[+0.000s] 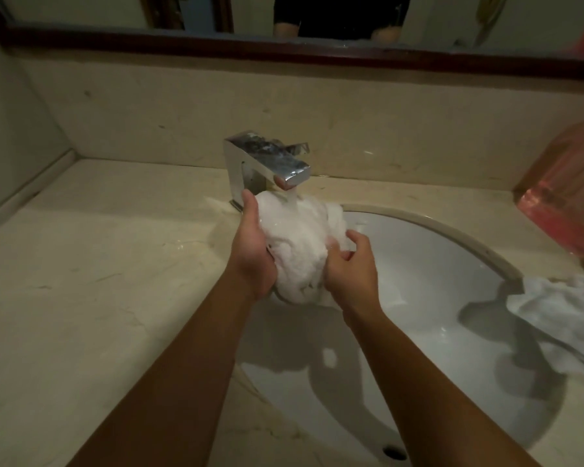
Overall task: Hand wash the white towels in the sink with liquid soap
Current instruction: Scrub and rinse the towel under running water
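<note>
A bunched, wet white towel (297, 244) is held over the white sink (429, 298), right under the spout of the chrome faucet (267, 163). Water runs from the spout onto the top of the towel. My left hand (253, 251) grips the towel's left side, thumb up near the faucet base. My right hand (351, 267) grips the right side with curled fingers. A second white towel (560, 325) lies draped over the sink's right rim, partly on the counter.
A beige marble counter (98, 281) surrounds the sink, with a wide bare stretch on the left. A translucent pink bag or container (563, 197) sits at the right edge. A dark-framed mirror (284, 45) runs above the backsplash. The overflow hole (394, 452) shows at the sink's near wall.
</note>
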